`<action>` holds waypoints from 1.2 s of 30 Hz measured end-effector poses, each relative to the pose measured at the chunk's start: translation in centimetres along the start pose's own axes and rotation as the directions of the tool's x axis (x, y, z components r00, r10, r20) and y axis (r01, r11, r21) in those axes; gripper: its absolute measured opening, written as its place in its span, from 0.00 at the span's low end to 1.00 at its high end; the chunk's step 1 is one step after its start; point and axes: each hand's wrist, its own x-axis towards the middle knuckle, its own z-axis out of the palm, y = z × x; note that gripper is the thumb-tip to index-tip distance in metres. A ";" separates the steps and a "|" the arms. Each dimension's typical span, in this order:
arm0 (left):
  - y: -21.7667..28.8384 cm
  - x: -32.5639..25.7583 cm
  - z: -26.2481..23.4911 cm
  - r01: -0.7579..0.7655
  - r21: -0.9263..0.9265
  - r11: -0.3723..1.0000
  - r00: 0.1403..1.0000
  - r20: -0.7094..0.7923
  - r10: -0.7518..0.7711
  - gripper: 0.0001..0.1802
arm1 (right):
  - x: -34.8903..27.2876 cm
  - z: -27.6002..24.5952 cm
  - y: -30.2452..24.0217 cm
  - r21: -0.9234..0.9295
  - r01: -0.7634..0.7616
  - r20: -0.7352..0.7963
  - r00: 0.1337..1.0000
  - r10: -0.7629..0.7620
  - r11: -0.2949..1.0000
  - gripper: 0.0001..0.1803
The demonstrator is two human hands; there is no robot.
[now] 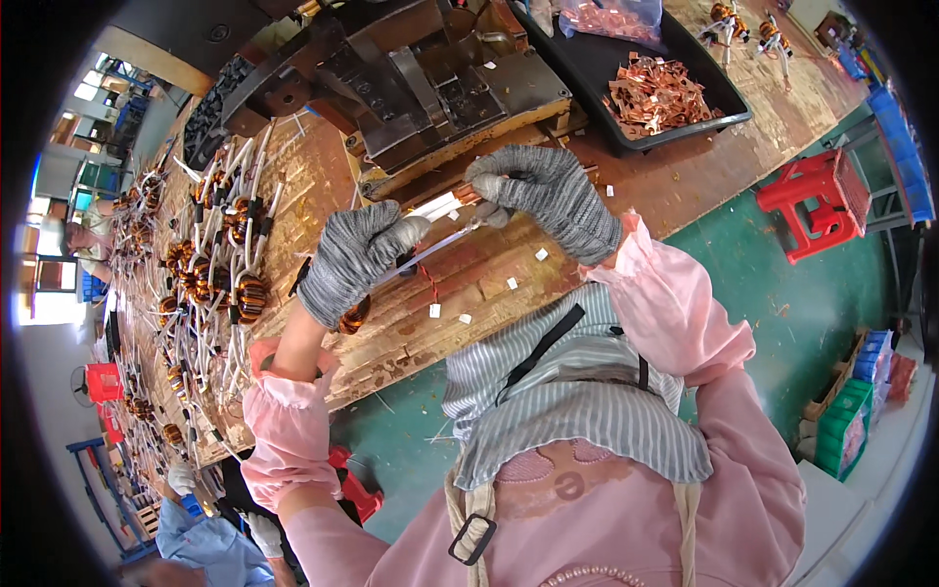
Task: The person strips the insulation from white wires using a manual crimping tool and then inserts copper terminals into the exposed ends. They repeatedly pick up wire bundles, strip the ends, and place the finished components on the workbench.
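My left hand (354,256), in a grey knit glove, is closed on a white-sleeved wire lead (436,206) in front of the press tool. A copper-wound coil (354,315) shows partly below that hand. My right hand (553,196), gloved alike, pinches the lead's far end, where bare copper (468,195) shows at the fingertips. Whether a separate copper terminal is there I cannot tell. A second white lead (430,251) slants from the left hand up to the right fingers. Thin red and black wires (428,282) hang beneath it.
A dark metal press tool (421,98) stands just beyond my hands. At the back right a black tray (685,137) holds copper terminals (660,96). Several coils with white leads (210,264) crowd the bench's left. A red stool (817,205) stands right; another person (210,538) works lower left.
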 end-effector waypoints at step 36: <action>2.9 -2.6 4.6 0.308 -0.013 0.951 0.922 -0.242 -0.302 0.19 | -0.5 -0.2 1.9 -0.010 -0.032 -0.077 0.997 0.031 0.999 0.10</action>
